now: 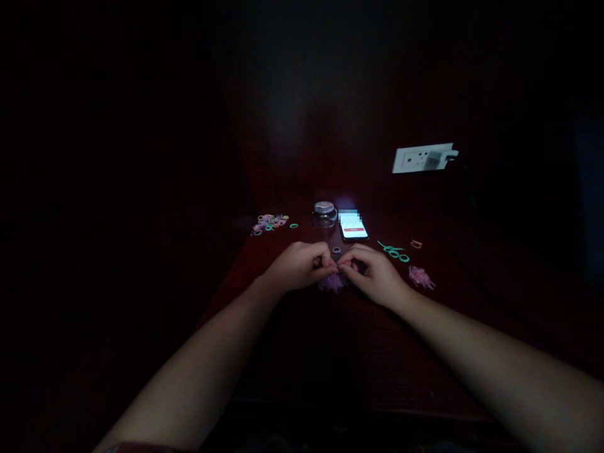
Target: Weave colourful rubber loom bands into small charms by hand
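Observation:
My left hand (302,264) and my right hand (374,272) meet over the tabletop, thumb and forefinger pinched on each. Between the fingertips a thin purple elastic band (338,266) barely shows; most of it is covered by my fingers. Just below them lies a heap of purple elastic bands (332,283), partly hidden by my hands. A single pale ring-shaped band (336,250) rests a little beyond the fingertips.
Mixed coloured bands (268,224) lie at the back left, near a green band (294,226). A clear lidded jar (324,214) stands beside a lit phone (353,225). Rightward are green bands (394,253), an orange band (416,244) and pink bands (420,277). A socket (422,157) holds a plug.

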Available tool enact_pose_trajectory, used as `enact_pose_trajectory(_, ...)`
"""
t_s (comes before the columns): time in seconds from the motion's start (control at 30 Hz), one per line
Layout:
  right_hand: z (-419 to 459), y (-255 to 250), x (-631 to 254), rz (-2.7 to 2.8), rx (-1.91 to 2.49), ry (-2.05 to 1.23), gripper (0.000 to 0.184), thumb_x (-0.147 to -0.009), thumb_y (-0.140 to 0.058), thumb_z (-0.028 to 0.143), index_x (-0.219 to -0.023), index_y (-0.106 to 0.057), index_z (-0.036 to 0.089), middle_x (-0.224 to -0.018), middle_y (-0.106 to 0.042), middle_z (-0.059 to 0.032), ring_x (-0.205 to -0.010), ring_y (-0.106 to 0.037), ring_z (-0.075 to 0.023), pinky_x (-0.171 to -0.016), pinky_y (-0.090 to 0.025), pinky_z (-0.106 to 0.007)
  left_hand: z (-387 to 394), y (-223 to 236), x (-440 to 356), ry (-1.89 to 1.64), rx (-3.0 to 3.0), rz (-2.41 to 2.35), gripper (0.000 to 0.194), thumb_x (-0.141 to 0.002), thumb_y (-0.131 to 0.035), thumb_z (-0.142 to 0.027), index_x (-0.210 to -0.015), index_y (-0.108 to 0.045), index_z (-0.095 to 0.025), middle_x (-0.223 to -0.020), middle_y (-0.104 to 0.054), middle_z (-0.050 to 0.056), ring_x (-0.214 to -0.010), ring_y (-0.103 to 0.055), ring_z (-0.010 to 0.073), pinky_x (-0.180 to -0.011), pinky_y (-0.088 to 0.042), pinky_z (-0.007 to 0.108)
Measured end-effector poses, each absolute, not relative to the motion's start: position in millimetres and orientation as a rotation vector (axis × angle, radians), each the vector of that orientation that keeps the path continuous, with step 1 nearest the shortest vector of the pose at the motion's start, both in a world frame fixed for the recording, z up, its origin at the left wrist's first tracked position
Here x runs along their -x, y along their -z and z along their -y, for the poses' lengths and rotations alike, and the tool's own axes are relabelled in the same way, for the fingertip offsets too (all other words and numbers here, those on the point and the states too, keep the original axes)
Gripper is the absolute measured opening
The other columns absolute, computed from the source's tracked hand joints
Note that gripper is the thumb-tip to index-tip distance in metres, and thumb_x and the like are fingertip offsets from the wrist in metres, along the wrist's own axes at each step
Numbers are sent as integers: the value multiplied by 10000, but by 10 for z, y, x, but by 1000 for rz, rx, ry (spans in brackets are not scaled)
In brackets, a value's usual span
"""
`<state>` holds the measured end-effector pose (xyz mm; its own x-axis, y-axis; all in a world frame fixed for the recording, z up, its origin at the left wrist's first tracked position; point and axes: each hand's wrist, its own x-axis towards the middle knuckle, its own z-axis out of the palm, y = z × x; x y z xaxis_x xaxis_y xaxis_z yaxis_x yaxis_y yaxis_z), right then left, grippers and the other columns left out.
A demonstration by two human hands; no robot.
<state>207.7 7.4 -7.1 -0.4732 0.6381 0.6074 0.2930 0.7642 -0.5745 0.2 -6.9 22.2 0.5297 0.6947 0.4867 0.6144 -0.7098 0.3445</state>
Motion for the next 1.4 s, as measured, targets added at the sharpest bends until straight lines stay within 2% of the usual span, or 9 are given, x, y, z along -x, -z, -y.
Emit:
enact_pose_trajectory(0.13,-71,77,-2076,2025,734,-514,88,-863,-585,210,-816,-654,180,-726,-530,-11,-644,-486,-132,-587,-394,-260,71,-213,6,-940,-2574,-1122,87,-802,-671,-241,-814,-607,-183,-754,-686,-14,-636,-609,92,-596,-446,200)
enact_pose_trajectory(0.3,-60,76,-2073,1994,740,-548,90,-866,-582,224,-822,-646,179,-732,-539,-9,-646,-488,-130,-590,-398,-256,49,-188,-11,-1001,-2567,-1119,206,-785,-694,-255,-976,-646,-195,-918,-703,22,-784,-666,123,-708,-516,231)
enact_pose_trajectory(0.53,-76,87,-2071,1981,750,-535,94,-867,-588,239,-837,-657,183,-731,-552,-14,-655,-497,-140,-603,-405,-265,28,-179,-14,-999,-2635,-1139,81,-834,-631,-227,-886,-684,-195,-820,-708,3,-711,-658,111,-669,-501,220)
enact_pose_trajectory(0.7,-67,64,-2067,1975,742,-521,104,-871,-582,243,-835,-659,184,-758,-593,-31,-687,-525,-155,-639,-425,-281,55,-199,-36,-1005,-2602,-1104,180,-818,-662,-271,-979,-677,-193,-902,-719,29,-763,-674,127,-697,-526,231)
enact_pose_trajectory(0.9,-56,58,-2069,1979,748,-537,108,-873,-569,229,-832,-659,186,-749,-598,-31,-684,-529,-158,-645,-428,-289,36,-175,-38,-976,-2667,-1106,111,-855,-626,-266,-913,-694,-200,-830,-728,12,-728,-670,124,-674,-503,228)
enact_pose_trajectory(1.4,-81,78,-2078,1957,759,-534,140,-888,-529,220,-817,-641,176,-785,-627,-43,-743,-571,-171,-678,-441,-295,37,-161,-32,-1059,-2638,-1122,104,-845,-633,-257,-886,-706,-194,-795,-721,8,-673,-653,109,-628,-484,213)
